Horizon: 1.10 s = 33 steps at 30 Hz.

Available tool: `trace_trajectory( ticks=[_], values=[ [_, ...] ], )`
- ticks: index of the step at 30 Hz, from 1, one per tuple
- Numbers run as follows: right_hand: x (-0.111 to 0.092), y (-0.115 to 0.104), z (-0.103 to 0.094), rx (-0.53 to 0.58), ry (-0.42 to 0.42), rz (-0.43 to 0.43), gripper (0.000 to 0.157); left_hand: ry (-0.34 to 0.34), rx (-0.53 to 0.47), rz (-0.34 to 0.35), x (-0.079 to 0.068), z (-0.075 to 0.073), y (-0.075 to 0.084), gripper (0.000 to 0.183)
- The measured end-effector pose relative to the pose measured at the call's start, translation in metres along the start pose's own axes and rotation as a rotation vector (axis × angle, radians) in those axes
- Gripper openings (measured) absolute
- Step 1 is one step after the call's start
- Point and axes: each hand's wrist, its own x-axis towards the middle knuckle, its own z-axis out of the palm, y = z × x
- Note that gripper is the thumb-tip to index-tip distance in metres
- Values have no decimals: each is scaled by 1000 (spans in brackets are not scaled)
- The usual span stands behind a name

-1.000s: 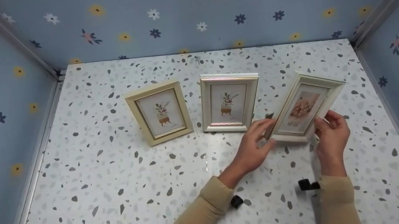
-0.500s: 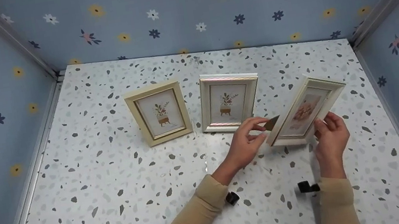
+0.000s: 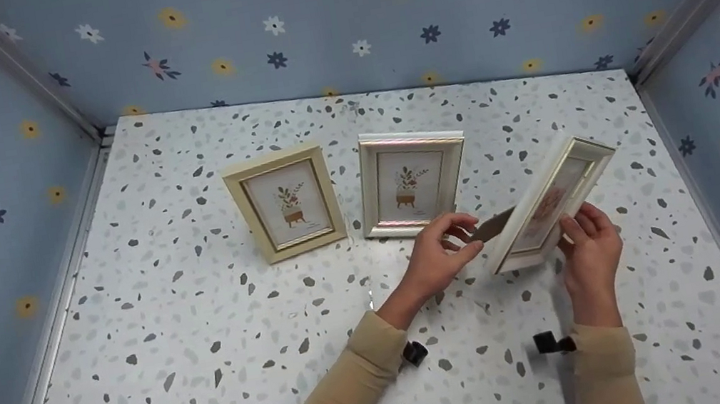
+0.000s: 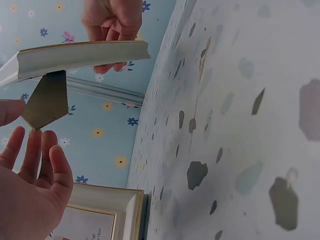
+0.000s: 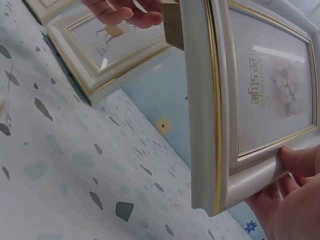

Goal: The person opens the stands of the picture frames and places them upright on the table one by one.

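In the head view my right hand point(image 3: 589, 259) grips a cream picture frame point(image 3: 536, 217) with gold inner trim by its right side. The thumb lies on the front, fingers behind, as the right wrist view shows. The frame is tilted, its pale photo insert point(image 5: 272, 85) turned towards the right. From its back sticks out a brown, angular support leg point(image 4: 50, 102). My left hand point(image 3: 431, 263) is at the leg's free end, thumb on one edge and fingertips on the other, pinching it.
A silvery-white frame point(image 3: 413, 183) with a potted-plant picture stands left of the held one. Farther left stands a beige-gold frame point(image 3: 288, 202) with a similar picture. All are on a speckled white table point(image 3: 223, 339), enclosed by blue floral walls point(image 3: 338, 17).
The held frame has turned more edge-on to the head camera. Its support leg has swung out from the back, and my left hand has shifted slightly left with it.
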Motion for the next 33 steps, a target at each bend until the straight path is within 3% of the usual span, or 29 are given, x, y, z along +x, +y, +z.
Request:
trace_trajectory(
  ticks=[10,22,29,33],
  values=[
    [-3,7,-1,34,-62,47,31,39,43,18,0,-3,2,11],
    [-4,7,-9,32,-121,125,36,84,13,49,0,-6,1,9],
    [-6,10,-13,51,-218,149,29,100,24,56,0,-9,2,9],
    [-7,13,-16,-14,-271,135,28,121,17,60,1,-12,4,9]
  ],
)
